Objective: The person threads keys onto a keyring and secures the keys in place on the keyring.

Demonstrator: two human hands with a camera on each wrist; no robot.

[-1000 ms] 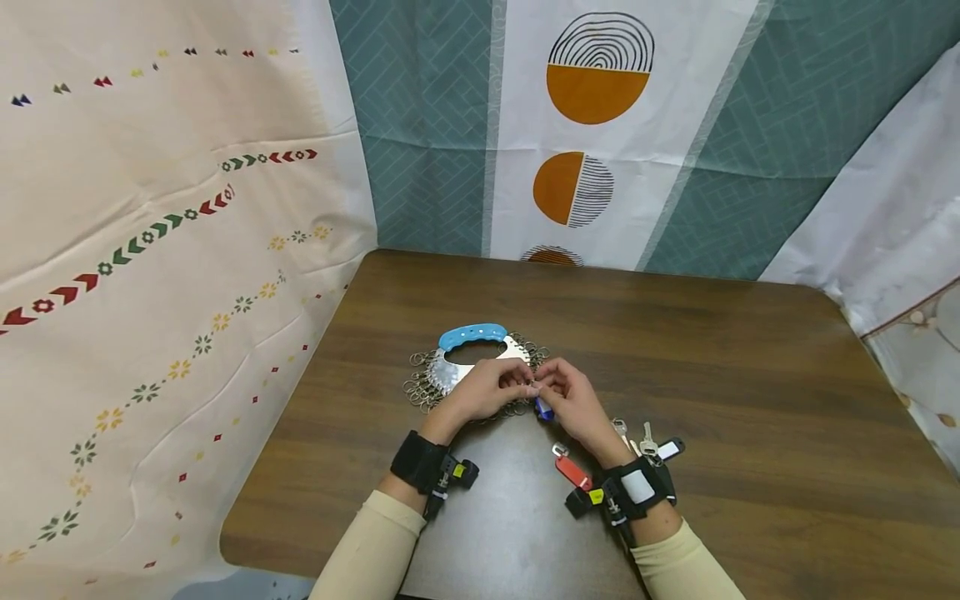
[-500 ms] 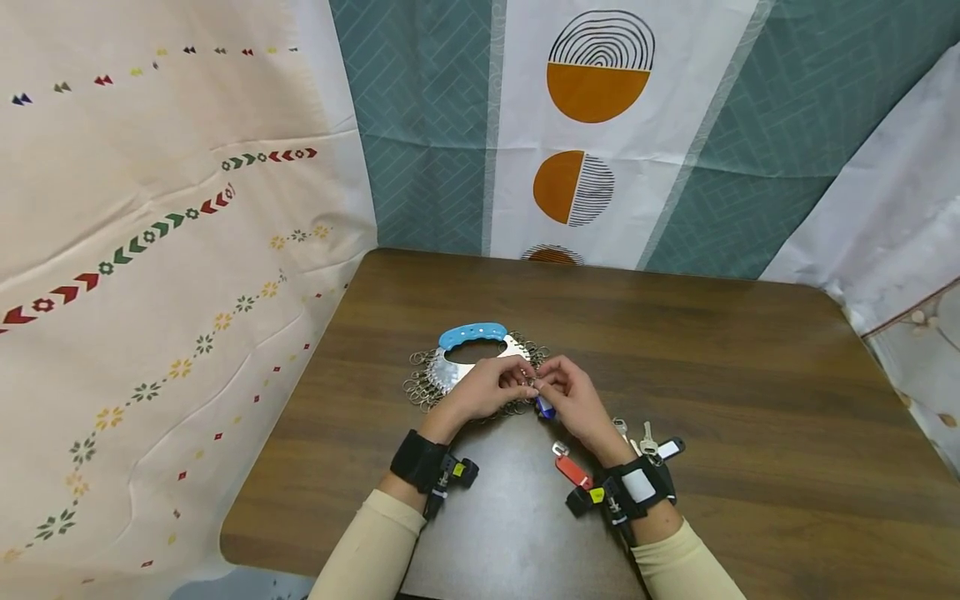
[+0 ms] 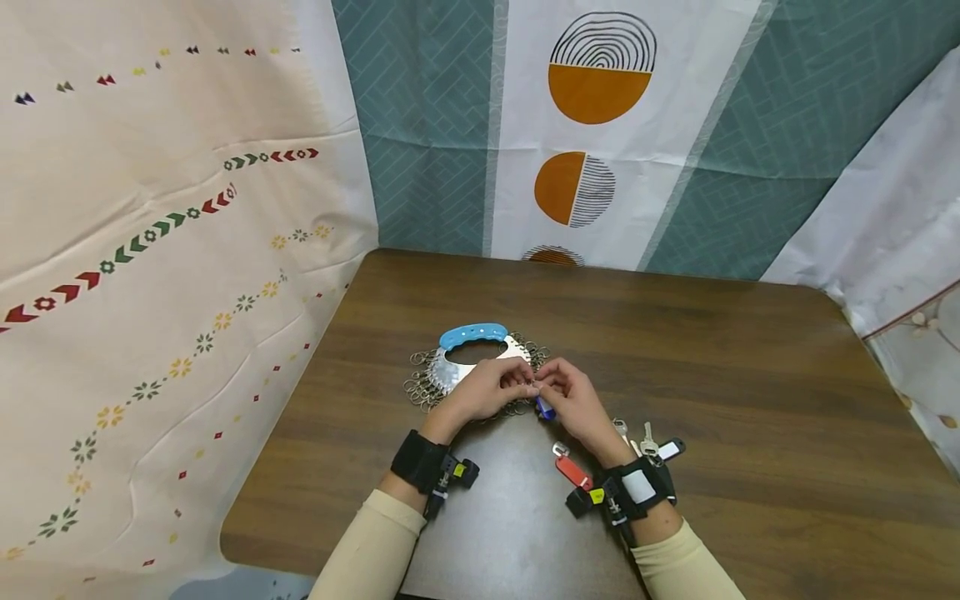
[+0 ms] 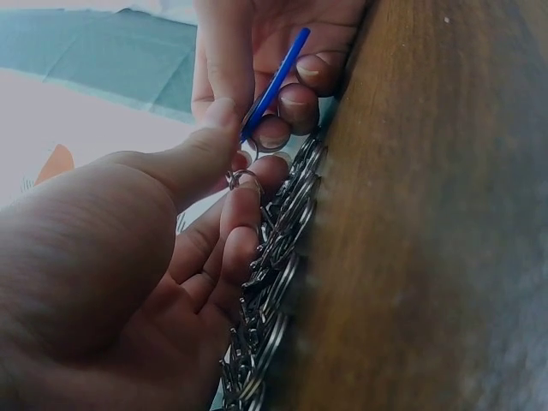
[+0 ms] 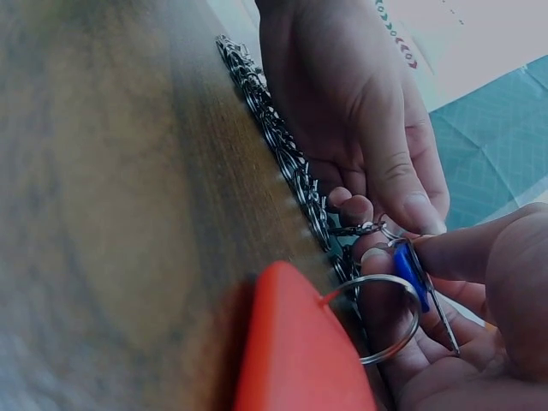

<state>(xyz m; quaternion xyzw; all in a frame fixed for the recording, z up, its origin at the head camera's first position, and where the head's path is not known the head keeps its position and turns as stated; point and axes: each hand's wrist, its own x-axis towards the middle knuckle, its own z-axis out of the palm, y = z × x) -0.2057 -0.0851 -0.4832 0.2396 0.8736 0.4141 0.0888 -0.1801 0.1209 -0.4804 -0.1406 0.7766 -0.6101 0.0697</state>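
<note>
A key holder plate (image 3: 444,372) with a light blue handle (image 3: 472,334) lies on the table, fringed with many small metal rings (image 4: 282,231). Over its right edge, the fingertips of both hands meet. My left hand (image 3: 487,390) pinches a small split ring (image 5: 387,229) joined to a short chain from the plate. In my right hand (image 3: 576,398), thumb and fingers pinch a blue key tag (image 4: 278,81), seen nearly edge-on in the left wrist view. A thin metal piece, probably a key (image 5: 441,317), sits beside the tag in the right wrist view, partly hidden by fingers.
Below my right wrist lies a red key tag (image 3: 573,472) with its own ring, large in the right wrist view. Several keys (image 3: 648,442) and a black-and-white tag (image 3: 670,449) lie just beyond the right wrist strap. Patterned cloths hang behind and left of the wooden table (image 3: 750,367).
</note>
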